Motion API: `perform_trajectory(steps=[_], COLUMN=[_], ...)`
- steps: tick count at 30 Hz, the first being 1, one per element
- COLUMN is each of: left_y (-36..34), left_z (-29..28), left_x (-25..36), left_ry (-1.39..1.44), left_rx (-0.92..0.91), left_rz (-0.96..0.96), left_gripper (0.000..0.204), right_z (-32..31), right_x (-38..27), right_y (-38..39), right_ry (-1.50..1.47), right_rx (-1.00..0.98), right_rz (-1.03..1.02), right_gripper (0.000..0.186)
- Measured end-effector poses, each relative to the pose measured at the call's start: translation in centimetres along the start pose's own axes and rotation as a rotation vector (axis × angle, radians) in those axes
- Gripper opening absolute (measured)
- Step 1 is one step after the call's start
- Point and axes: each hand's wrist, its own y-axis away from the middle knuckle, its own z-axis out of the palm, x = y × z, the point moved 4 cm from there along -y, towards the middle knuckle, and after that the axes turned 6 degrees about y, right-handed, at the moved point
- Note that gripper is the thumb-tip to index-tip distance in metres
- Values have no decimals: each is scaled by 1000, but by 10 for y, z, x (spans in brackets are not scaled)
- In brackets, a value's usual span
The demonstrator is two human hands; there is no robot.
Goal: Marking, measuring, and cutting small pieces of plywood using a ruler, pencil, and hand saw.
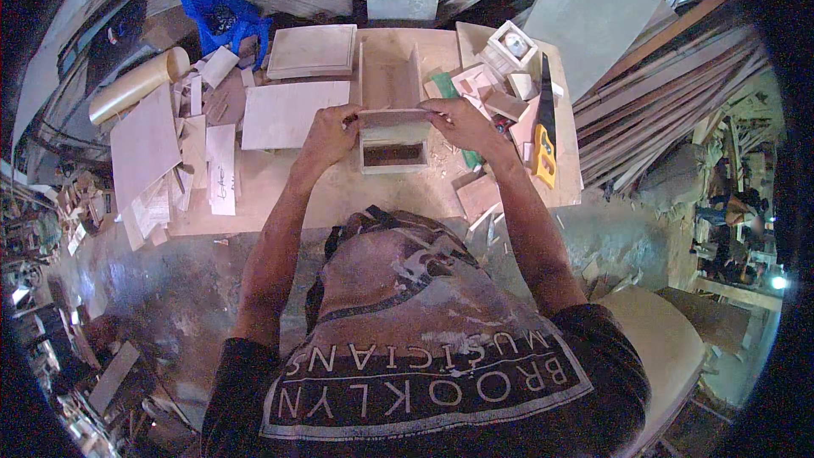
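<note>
A thin wooden strip [393,117] is pinched at its left end by my left hand [332,133] and at its right end by my right hand [465,125]. It lies crosswise at the near end of an open wooden box [415,68]; whether it touches the box I cannot tell. Just below the strip, nearer to me, sits a smaller wooden box frame [394,168] with a dark rectangular opening. Both hands are closed, fingertips gripping the strip's ends. A green thing [443,83] lies beside the box, close to my right hand.
On the worktable [314,195], flat panels [295,102] and offcuts [222,170] lie left, with a pale cylinder [140,85] and a blue bag [222,21] behind. Right are scraps, a square wooden frame [513,44] and a yellow-handled handsaw [545,157]. Long boards [661,110] lean beyond.
</note>
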Motion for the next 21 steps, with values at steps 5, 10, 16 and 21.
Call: perform_trajectory(steps=[5,10,16,21], left_y=[2,3,2,1], left_z=[0,-1,-2,-2], left_x=[-2,1,-1,-2], left_ry=[-23,-71,-56,-33], left_rx=[16,6,5,-13], left_rz=[53,80,83,61], left_gripper=[24,25,26,26], right_z=[-2,-1,1,2], right_x=[-4,-3,-2,10], right_y=[-1,-3,-2,3], right_ry=[51,102,27,0], right_rx=[-29,-34,0,31], right_rz=[56,15,-14,88], right_gripper=[20,23,23,27])
